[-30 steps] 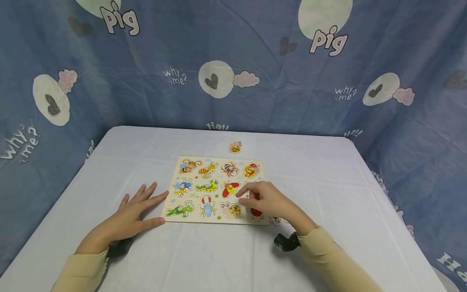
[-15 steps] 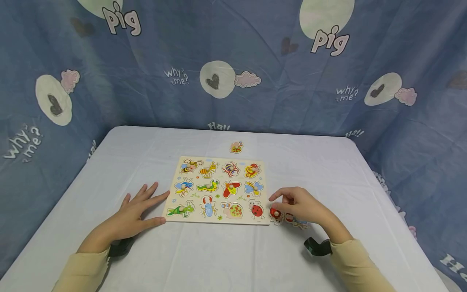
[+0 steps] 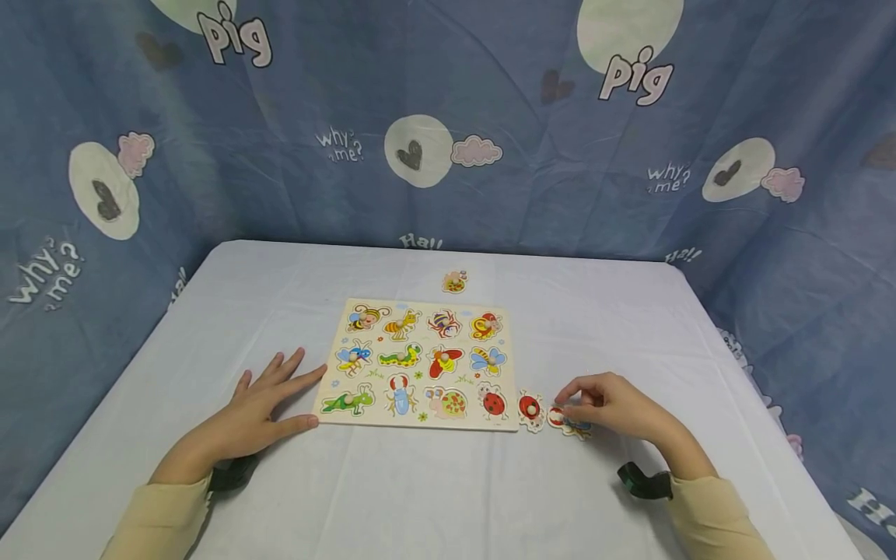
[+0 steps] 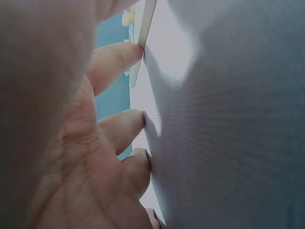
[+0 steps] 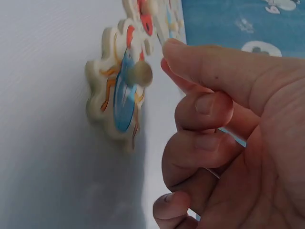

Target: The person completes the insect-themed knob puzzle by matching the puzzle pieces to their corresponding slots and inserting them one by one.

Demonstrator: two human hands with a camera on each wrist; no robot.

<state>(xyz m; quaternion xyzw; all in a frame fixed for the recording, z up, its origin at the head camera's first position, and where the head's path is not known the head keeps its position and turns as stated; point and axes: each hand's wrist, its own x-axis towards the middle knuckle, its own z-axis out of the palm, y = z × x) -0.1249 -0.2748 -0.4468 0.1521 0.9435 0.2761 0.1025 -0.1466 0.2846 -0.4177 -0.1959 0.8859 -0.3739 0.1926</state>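
A pale wooden peg puzzle board (image 3: 381, 386) with printed insects lies on the table. In the head view my left hand (image 3: 255, 412) lies spread at its left side. The left wrist view shows a fingertip of that hand (image 4: 71, 157) against the board's edge (image 4: 147, 24). Right of the board lie a ladybug piece (image 3: 530, 408) and a blue beetle piece (image 3: 575, 427). My right hand (image 3: 616, 408) hovers at the beetle piece. In the right wrist view, the thumb and index finger are close beside its round knob (image 5: 141, 73), off it; the other fingers are bent.
A snail piece (image 3: 455, 281) lies behind the board. Several knobbed pieces sit in the board, such as the spider (image 3: 444, 323) and caterpillar (image 3: 400, 355). The white-covered table (image 3: 399, 490) ends at a blue patterned curtain (image 3: 294, 202).
My right hand has moved right and down from over the board, past the ladybug piece, to the beetle piece, uncovering the board's right side. My left hand has stayed put.
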